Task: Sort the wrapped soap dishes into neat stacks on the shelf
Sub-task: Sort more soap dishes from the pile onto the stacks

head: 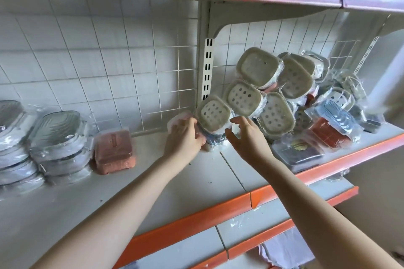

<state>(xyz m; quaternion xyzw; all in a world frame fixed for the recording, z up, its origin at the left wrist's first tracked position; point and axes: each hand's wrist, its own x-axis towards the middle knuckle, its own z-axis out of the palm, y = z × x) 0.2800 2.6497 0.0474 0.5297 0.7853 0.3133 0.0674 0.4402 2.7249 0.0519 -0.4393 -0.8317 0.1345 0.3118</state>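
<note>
Two hands: both reaching into the shelf [196, 183], white top, orange front lip.
Left hand [185, 135]: fingers curling round the left side of a small stack of wrapped soap dishes [213, 116], gripping it.
Right hand [242, 135]: fingers spread and relaxed, hovering just beside the stack's right side, holding nothing.
Stack: standing on the shelf by the slotted metal post [207, 67]; top dish tilted, beige, rounded rectangle, white insert with round holes, crinkly clear film.
Pile [290, 85]: more beige dishes leaning loosely against the wire grid, right of the stack.
Grey stacks [59, 140]: ribbed ovals in shiny film, far left.
Pink dish [113, 150]: boxy, wrapped, beside them.
</note>
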